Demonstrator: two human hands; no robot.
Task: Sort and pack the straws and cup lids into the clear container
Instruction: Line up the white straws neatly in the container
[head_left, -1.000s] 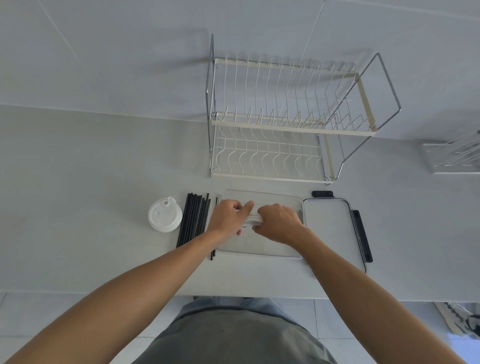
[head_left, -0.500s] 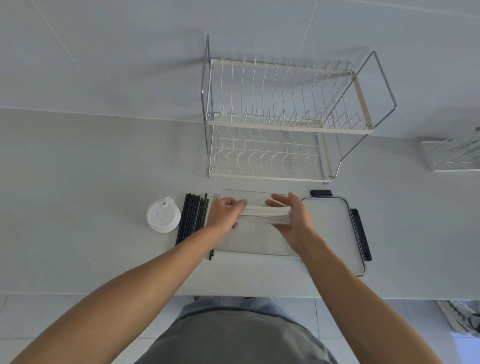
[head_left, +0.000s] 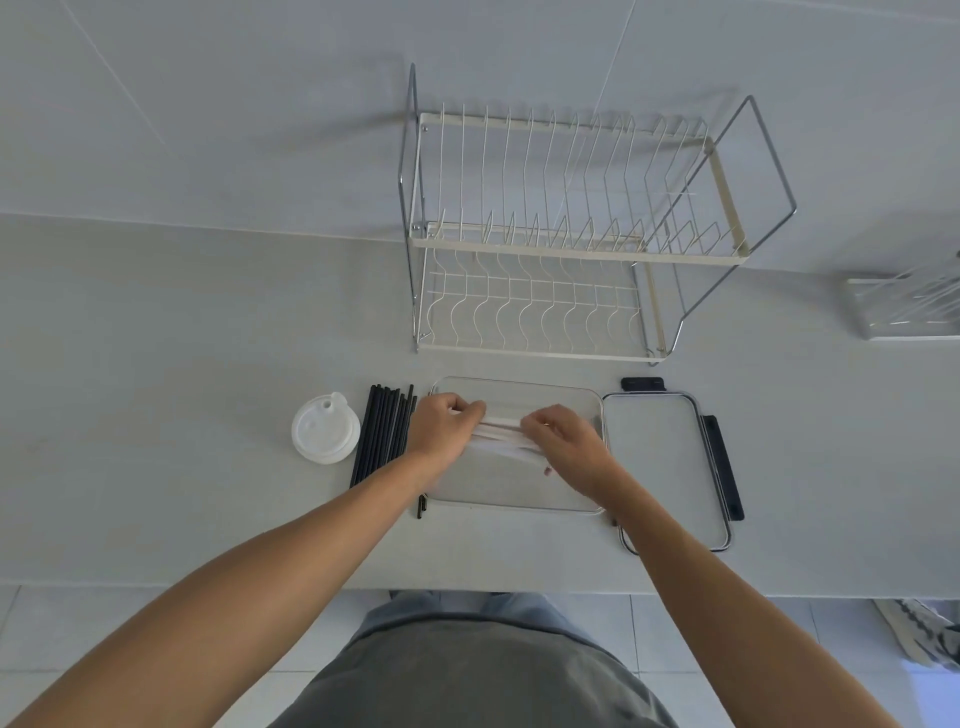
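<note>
Right hand lowered, both hands' fingers gripping white straws over container

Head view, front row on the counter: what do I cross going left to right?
white cup lid → black straws → left hand → white straws over the clear container → right hand → container lid

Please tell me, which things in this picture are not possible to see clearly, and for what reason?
Head view only:
- White straws: their ends are covered by the left hand and right hand; the count is unclear.
- Clear container: its near left corner is behind the left forearm.
- Container lid: its near corner is behind the right forearm.
- Second rack: cut off by the right edge.
</note>
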